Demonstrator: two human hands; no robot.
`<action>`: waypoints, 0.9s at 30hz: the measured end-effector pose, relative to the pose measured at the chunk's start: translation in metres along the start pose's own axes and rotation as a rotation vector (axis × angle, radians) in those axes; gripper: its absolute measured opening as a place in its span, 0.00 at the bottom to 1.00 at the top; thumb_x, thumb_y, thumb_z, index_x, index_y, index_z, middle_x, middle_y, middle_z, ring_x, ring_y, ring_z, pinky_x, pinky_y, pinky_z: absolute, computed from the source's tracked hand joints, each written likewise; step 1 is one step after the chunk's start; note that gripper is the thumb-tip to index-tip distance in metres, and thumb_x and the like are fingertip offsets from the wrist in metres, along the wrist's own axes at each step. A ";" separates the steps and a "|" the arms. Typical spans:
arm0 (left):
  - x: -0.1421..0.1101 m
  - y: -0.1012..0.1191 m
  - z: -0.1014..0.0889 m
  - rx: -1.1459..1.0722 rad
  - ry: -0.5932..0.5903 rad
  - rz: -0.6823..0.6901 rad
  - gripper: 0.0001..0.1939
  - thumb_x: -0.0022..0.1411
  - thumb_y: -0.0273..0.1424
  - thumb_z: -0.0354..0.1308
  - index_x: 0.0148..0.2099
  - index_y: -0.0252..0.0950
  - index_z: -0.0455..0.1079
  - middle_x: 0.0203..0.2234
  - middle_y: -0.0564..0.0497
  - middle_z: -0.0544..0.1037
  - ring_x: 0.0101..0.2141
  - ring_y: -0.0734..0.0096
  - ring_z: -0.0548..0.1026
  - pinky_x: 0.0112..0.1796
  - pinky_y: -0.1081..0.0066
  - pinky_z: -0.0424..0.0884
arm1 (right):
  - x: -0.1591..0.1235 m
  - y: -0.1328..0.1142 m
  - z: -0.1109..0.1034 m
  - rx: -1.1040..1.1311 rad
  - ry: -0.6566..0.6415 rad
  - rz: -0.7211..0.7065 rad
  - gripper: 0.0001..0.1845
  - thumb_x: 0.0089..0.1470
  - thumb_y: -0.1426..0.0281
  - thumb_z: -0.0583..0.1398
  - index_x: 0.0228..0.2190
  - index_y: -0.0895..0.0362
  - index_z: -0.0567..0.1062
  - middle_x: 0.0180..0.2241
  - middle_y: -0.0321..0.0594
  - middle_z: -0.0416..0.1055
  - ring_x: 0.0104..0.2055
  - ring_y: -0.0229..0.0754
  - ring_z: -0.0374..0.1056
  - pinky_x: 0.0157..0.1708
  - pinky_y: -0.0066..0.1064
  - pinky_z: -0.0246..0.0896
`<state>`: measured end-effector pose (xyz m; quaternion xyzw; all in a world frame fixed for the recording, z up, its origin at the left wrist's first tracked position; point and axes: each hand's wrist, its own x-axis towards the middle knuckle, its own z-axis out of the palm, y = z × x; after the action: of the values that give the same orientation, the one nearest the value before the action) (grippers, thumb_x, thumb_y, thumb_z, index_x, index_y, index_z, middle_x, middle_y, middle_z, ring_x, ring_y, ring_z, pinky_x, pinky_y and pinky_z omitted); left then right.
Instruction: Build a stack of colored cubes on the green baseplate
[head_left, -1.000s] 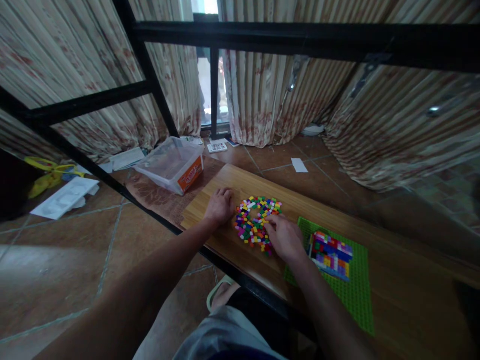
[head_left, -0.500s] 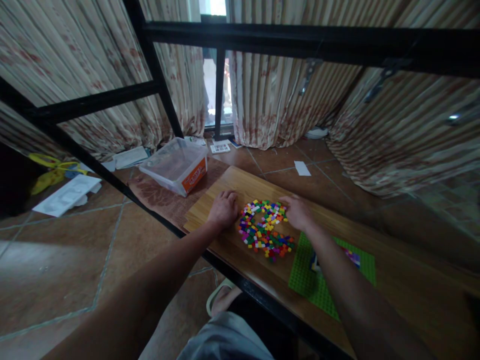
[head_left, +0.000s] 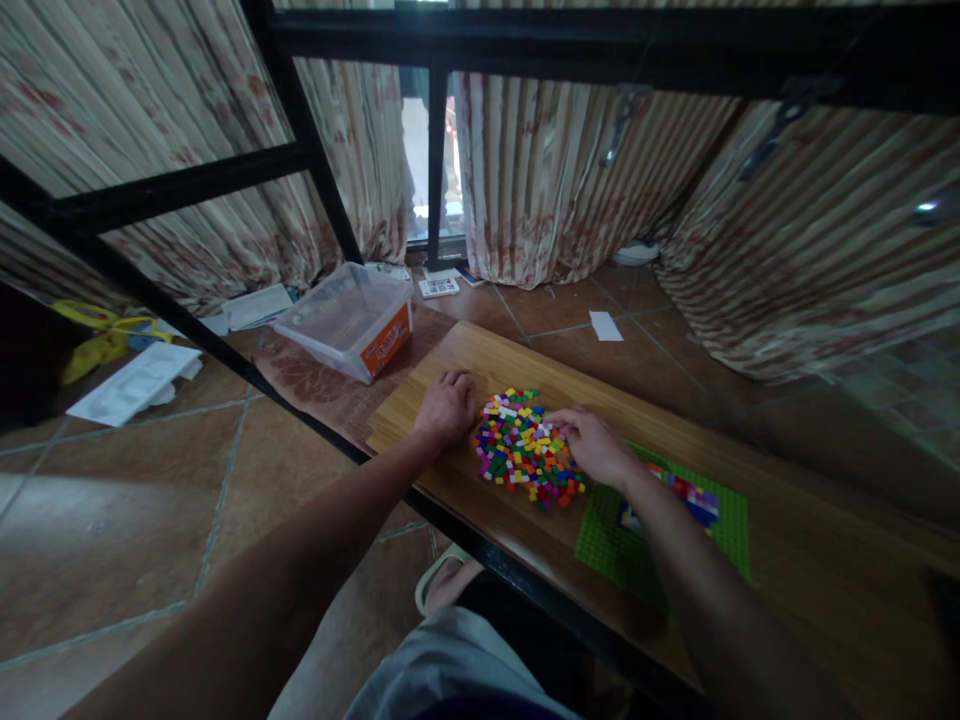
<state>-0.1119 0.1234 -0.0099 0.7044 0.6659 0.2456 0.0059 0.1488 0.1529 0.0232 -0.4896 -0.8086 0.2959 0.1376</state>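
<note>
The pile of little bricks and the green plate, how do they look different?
The brick pile is lots of loose little pieces, but the green plate is one flat sheet. The brick pile has many colours, while the green plate itself is just green. The brick pile has a ragged, roundish edge; the green plate has straight sides. Both lie on the wooden tabletop.

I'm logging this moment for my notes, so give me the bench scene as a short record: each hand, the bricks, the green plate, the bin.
left hand: resting on the wooden bench, beside the bricks' left edge
right hand: fingers at the bricks' right side; grip unclear
loose bricks: mixed colors, spread in a pile
green baseplate: right of the pile, partly under the right forearm
brick build: on the baseplate, partly hidden
clear bin: on the brown mat, orange label
</note>
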 end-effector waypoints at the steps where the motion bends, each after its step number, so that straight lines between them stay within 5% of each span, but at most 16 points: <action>1: 0.000 0.000 0.000 -0.001 0.003 0.003 0.14 0.62 0.24 0.52 0.48 0.32 0.72 0.49 0.41 0.76 0.50 0.56 0.71 0.55 0.58 0.69 | -0.003 -0.001 0.000 0.024 0.001 -0.003 0.21 0.52 0.80 0.52 0.40 0.53 0.81 0.40 0.41 0.78 0.42 0.41 0.72 0.44 0.32 0.65; 11: 0.000 0.001 -0.001 -0.025 -0.002 -0.005 0.14 0.62 0.24 0.51 0.48 0.33 0.72 0.49 0.41 0.75 0.50 0.57 0.71 0.55 0.56 0.68 | -0.037 -0.020 -0.002 0.104 0.195 0.030 0.15 0.56 0.71 0.55 0.39 0.52 0.80 0.39 0.39 0.80 0.40 0.42 0.74 0.42 0.34 0.66; 17: -0.001 0.002 -0.002 -0.020 -0.007 -0.011 0.14 0.62 0.24 0.51 0.49 0.32 0.72 0.50 0.41 0.75 0.50 0.57 0.71 0.56 0.58 0.68 | -0.068 -0.044 0.021 0.040 0.097 0.033 0.12 0.54 0.70 0.58 0.39 0.53 0.80 0.37 0.39 0.77 0.38 0.43 0.72 0.41 0.35 0.64; 27: 0.000 -0.001 0.002 -0.019 0.008 0.007 0.14 0.62 0.24 0.51 0.48 0.33 0.72 0.48 0.41 0.76 0.49 0.56 0.71 0.55 0.56 0.68 | -0.075 -0.034 0.038 -0.078 0.099 0.006 0.09 0.56 0.72 0.57 0.36 0.53 0.78 0.38 0.39 0.75 0.41 0.42 0.71 0.43 0.33 0.61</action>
<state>-0.1121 0.1242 -0.0114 0.7056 0.6611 0.2549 0.0090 0.1413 0.0629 0.0191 -0.5110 -0.8102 0.2402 0.1574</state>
